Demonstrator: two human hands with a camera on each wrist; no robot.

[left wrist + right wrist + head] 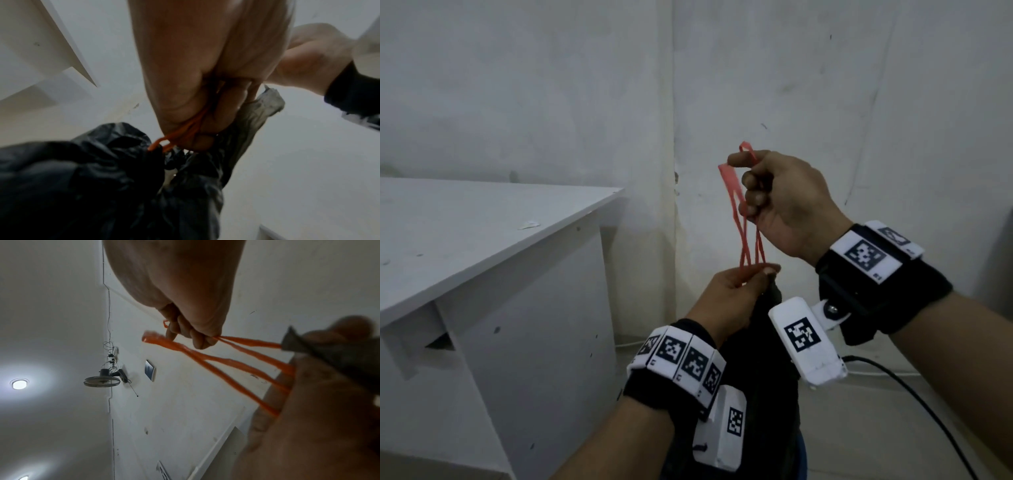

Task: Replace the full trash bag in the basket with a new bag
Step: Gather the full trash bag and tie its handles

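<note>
Our wrists hide most of the black plastic trash bag [763, 370]; its red drawstring loops [744, 226] run upright, pinched below by our left hand [729, 291], gripped above by our right hand [780, 202].

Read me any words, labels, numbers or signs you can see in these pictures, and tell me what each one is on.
No readable text in any view.
Wrist bands: square black-and-white coded markers, patterns only; the tiny marks at their corners are too small to read.
White camera units: the same kind of marker, no words.
Wall plate in the right wrist view: too blurred to tell whether it bears text.
Drawstring and trash bag: no print visible.
</note>
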